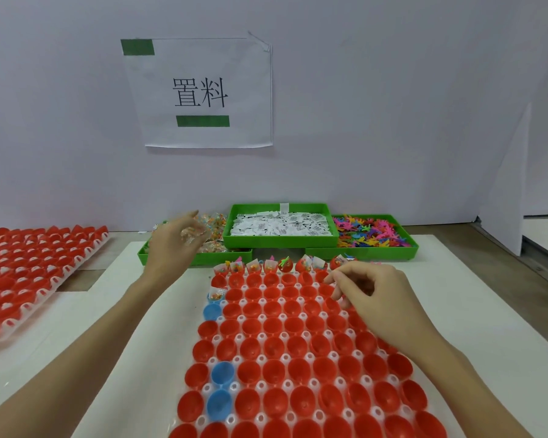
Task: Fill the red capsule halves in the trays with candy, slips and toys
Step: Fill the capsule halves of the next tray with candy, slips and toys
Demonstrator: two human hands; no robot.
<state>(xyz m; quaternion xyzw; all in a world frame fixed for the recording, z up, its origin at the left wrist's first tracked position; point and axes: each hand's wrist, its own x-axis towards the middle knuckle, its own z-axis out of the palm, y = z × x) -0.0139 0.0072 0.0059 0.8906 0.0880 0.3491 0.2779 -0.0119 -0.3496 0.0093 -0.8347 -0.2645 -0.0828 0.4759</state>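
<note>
Where the clear plastic tray (pixel 301 355) lay on the white board (pixel 159 317) directly before the person, its sockets held rows of open red capsule halves (pixel 293 325), nearly all of them unfilled. Four blue capsule halves (pixel 222 374) stood along the tray's left columns, and the farthest of them already held candy and a slip. Only the far row of filled capsules (pixel 266 266) carried candy, folded slips and small toys. The right hand (pixel 374 295) hovered over the tray's far right corner, fingers curled with the thumb and fingertips drawn together; whether anything was pinched between them could not be told. The left hand (pixel 174 245) reached into the green bin of wrapped candy (pixel 203 245) beyond the tray, its fingers bent over clear-wrapped pieces that blurred against them, so that a firm grip could not be confirmed. Just right of that bin stood a raised green bin of white paper slips (pixel 280 227), and beside it a green bin of multicoloured plastic toys (pixel 372 233). A second clear tray of red capsule halves (pixel 29 273) lay well apart at the left. On the pale wall behind hung a white paper sign (pixel 203 93) with two printed characters, fixed with green tape.
</note>
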